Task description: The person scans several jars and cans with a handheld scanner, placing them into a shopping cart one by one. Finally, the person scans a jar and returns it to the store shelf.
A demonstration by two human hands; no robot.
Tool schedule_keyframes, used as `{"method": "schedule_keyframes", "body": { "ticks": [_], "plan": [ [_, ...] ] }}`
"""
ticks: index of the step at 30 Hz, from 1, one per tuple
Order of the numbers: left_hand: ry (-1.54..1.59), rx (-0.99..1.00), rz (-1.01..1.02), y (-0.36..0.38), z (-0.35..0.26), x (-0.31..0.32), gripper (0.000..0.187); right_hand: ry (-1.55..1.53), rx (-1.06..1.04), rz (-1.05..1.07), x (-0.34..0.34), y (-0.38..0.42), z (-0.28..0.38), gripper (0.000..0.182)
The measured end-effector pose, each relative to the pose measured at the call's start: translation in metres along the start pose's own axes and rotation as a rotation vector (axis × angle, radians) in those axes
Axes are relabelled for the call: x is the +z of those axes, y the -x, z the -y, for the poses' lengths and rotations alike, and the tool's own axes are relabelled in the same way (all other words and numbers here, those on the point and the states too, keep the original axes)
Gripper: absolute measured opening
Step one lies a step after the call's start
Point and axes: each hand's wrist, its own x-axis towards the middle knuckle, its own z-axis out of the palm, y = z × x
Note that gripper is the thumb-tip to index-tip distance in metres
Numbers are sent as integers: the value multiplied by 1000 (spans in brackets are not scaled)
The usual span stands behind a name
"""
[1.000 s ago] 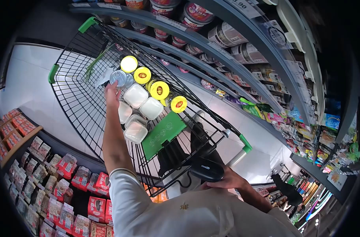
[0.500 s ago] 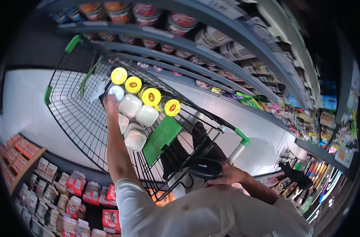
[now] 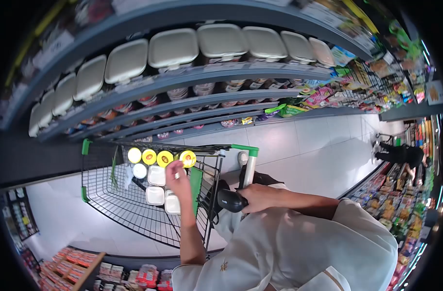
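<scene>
My left hand (image 3: 176, 177) is over the shopping cart's basket, beside a yellow-lidded jar (image 3: 188, 158) and above white-lidded tubs; its fingers are blurred, and whether they hold anything is unclear. Further yellow-lidded jars (image 3: 165, 158) stand in a row along the basket's far side. A round white lid (image 3: 140, 170) and square white tubs (image 3: 155, 195) lie near them. My right hand (image 3: 254, 197) is closed round the cart handle, next to a black device (image 3: 232, 200) fixed there. A green panel (image 3: 196, 186) is at the basket's near end.
Shelves (image 3: 182, 75) with white-lidded tubs and cups run along the far side. Another person (image 3: 401, 154) in dark clothes is at the right, near packed shelves. Red and white packages (image 3: 147, 275) stand at the lower left, beside a wooden rack (image 3: 89, 271).
My left hand has moved from the round white lid to the jar nearest the handle. The view has turned, and more of the upper shelf shows. My right hand stays on the handle.
</scene>
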Motion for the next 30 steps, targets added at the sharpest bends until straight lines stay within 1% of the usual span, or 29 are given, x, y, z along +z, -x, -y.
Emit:
{"method": "schedule_keyframes", "body": {
  "ticks": [1,3,5,7,9,10,13,16,19,20,22,23,24,27,28,30],
  "plan": [
    [7,24,77,0,-29,24,15,41,-10,-24,2,2,-5,34],
    [-39,120,276,-2,-58,69,24,9,-78,-66,-1,6,-9,35],
    [13,145,415,-1,-102,122,35,-47,-151,-102,-3,12,-17,34],
    [-147,276,489,-3,-105,171,52,-28,-232,-100,0,11,-34,37],
    [-161,208,496,-3,-109,221,60,6,-335,-96,5,9,-51,41],
    [-169,170,495,-2,-111,243,65,55,-342,-91,3,11,-53,47],
    [-137,80,424,-8,-117,304,81,66,-425,-115,-6,26,-56,44],
    [-251,194,247,-17,-104,351,80,78,-487,-124,-18,38,-63,51],
    [-367,251,207,-22,-107,380,78,41,-443,-49,-37,55,-63,56],
    [-371,256,126,-22,-108,389,70,55,-433,-11,-39,55,-66,57],
    [-444,261,49,-21,-117,401,58,82,-411,64,-42,52,-73,60],
    [-478,263,9,-22,-121,407,52,92,-413,70,-42,51,-77,60],
    [-496,233,26,-23,-128,411,44,102,-414,77,-44,51,-79,59],
    [-563,249,-23,-24,-137,425,43,98,-463,78,-50,55,-89,58],
    [-619,276,-72,-34,-126,430,52,93,-486,77,-52,57,-91,57],
    [-741,270,-142,-37,-119,437,55,62,-516,57,-53,58,-97,52]
  ]
}}
